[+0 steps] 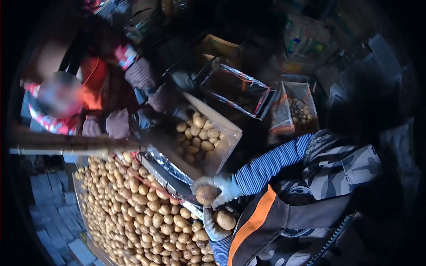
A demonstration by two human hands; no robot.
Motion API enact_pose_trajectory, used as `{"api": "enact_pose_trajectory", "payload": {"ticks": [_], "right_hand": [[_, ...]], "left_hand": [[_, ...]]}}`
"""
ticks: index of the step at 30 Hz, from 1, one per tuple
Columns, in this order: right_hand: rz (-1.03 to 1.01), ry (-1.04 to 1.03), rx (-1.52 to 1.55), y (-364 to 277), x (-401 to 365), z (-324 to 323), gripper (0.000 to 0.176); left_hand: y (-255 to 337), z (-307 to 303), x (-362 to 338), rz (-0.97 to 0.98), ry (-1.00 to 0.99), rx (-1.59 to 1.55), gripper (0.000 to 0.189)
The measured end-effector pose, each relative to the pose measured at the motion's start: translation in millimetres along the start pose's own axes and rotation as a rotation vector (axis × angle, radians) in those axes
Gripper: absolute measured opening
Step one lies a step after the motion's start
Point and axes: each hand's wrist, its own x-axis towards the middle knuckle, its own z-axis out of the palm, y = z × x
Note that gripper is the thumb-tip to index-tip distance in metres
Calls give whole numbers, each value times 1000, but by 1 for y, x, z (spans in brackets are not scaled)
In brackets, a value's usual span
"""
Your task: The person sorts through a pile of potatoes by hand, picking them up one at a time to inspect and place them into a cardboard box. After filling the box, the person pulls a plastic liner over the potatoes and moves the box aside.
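My right hand, in a pale work glove and striped sleeve, has its fingers around a brown potato. Just below it, my gloved left hand cups a second potato against its palm. The two hands are close together, near the edge of a large heap of loose potatoes. Beyond my right hand stands a cardboard box with potatoes inside it. A strip of shiny, taped edging runs between the heap and the box.
Across from me, a co-worker's gloved hands are by a wooden beam. A tape-edged crate and a smaller box with potatoes stand farther right. Grey paving shows at left. Much of the surroundings is dark.
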Motion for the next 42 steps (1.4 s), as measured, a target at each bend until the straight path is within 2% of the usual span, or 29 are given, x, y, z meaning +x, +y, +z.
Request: {"api": "enact_pose_trajectory", "payload": {"ticks": [1, 3, 4, 7, 9, 11, 13, 15, 16, 18, 19, 20, 21, 23, 24, 25, 26, 27, 28, 29, 30, 32, 33, 34, 35, 37, 38, 40, 42], "right_hand": [[253, 50, 249, -3, -10, -9, 77], [288, 155, 320, 0, -22, -33, 75], [209, 199, 409, 5, -28, -44, 74], [88, 345, 246, 11, -63, -107, 69], [5, 590, 263, 7, -95, -176, 68], [-62, 1059, 263, -12, -146, -254, 51], [-108, 1296, 51, -42, -204, -302, 53], [-122, 1584, -34, -18, -260, -341, 51], [-140, 1749, 635, 31, -295, -380, 53], [541, 1449, 97, 55, -327, -362, 51], [780, 1240, -177, 67, -344, -353, 50], [969, 1276, -87, 46, -325, -350, 47], [723, 1326, -62, 68, -336, -365, 43], [430, 1340, 65, 31, -279, -338, 36], [258, 1126, 85, 32, -247, -321, 33], [93, 901, 140, 33, -215, -305, 30], [70, 693, 197, 27, -179, -278, 39], [105, 491, 242, 24, -142, -245, 49], [146, 297, 277, 23, -108, -213, 59], [189, 123, 296, 22, -80, -182, 69], [190, -4, 189, 18, -59, -155, 79], [73, -123, -272, 8, -34, -124, 85], [81, -111, -60, 28, -30, -112, 83], [97, -99, 153, 40, -28, -101, 82], [256, -76, 682, 48, -32, -88, 77], [410, -123, 930, 47, -25, -93, 72], [520, -136, 986, 50, -23, -94, 74], [554, -153, 864, 30, -23, -90, 80], [613, -240, 915, 16, -18, -88, 85]], "left_hand": [[-5, 8, 6, -28, -16, 21, 50], [-12, 22, 14, -79, -47, 55, 48], [-19, 28, 18, -107, -63, 65, 46], [-28, 45, 33, -162, -123, 113, 43], [-32, 57, 42, -189, -164, 128, 40], [-37, 79, 53, -247, -102, 123, 30], [-42, 80, 66, -288, -38, 122, 30], [-49, 79, 77, -254, -46, 165, 38], [-50, 79, 82, -258, -54, 172, 39], [-54, 82, 92, -263, -64, 182, 40], [-55, 92, 94, -285, 15, 164, 41], [-58, 103, 100, -303, 15, 156, 41], [-59, 110, 103, -316, 27, 153, 41], [-54, 97, 106, -339, 18, 152, 38], [-55, 98, 107, -298, -54, 173, 32], [-56, 92, 116, -405, 0, 7, 29], [-58, 84, 120, -388, 48, -13, 27], [-61, 76, 124, -370, 96, -31, 25], [-63, 73, 124, -236, 148, 100, 24], [-56, 83, 123, -292, 208, 16, 23], [-50, 79, 121, -342, 246, -135, 29], [-34, 115, 93, -143, 112, 22, 36], [-34, 87, 91, -138, 70, -23, 41], [-29, 77, 82, -178, 62, -313, 38], [-25, 68, 73, -225, 68, -601, 36], [-31, 44, 61, -225, 104, -892, 37], [-40, 33, 53, -69, 44, -469, 39], [-44, 27, 41, 71, 19, -75, 42], [-40, 31, 27, 37, 65, -134, 44]]}}
